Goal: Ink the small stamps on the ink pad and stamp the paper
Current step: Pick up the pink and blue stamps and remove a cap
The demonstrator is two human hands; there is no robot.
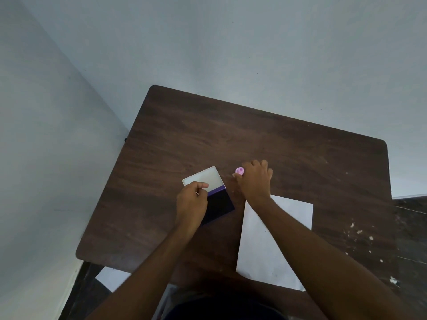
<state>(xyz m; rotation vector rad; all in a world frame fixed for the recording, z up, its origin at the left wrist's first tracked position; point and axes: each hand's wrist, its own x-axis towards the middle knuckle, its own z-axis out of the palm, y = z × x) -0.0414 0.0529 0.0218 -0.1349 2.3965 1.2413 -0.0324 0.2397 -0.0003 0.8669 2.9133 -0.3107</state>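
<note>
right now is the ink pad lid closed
No, the ink pad lies open on the table, its white-lined lid folded back.

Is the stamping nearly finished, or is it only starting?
Only starting. Done: the ink pad is open, its lid folded back, with the left hand on its edge. In hand: the right hand is at a small pink stamp on the table; whether it grips it is unclear. Left: inking and stamping. The paper looks blank except for a few tiny dark specks.
</note>
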